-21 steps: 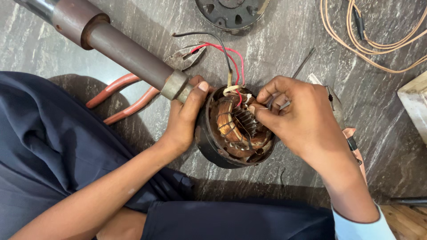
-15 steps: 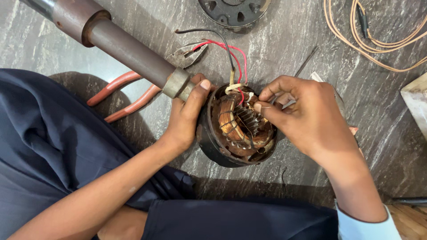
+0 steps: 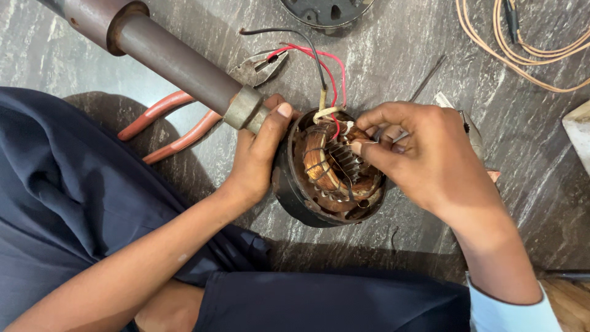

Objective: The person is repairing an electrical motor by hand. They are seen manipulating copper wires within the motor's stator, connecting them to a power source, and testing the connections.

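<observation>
A round motor stator (image 3: 329,175) with copper windings sits on the dark stone floor, red and black leads (image 3: 319,61) running off its top. My left hand (image 3: 258,154) grips the stator's left rim, thumb up along the edge. My right hand (image 3: 424,157) reaches in from the right with fingertips pinched on a thin wire strand over the windings. A thick metal pipe (image 3: 166,61) lies diagonally from the upper left, its end collar touching my left thumb.
Orange-handled pliers (image 3: 184,120) lie partly under the pipe. A dark round motor cover (image 3: 326,11) sits at the top edge. Coiled tan wire (image 3: 522,49) lies at the upper right. My dark-trousered legs (image 3: 80,203) fill the lower left.
My right hand's fingers have shifted slightly over the windings, pinching the strand a little lower. The left hand keeps its grip on the stator.
</observation>
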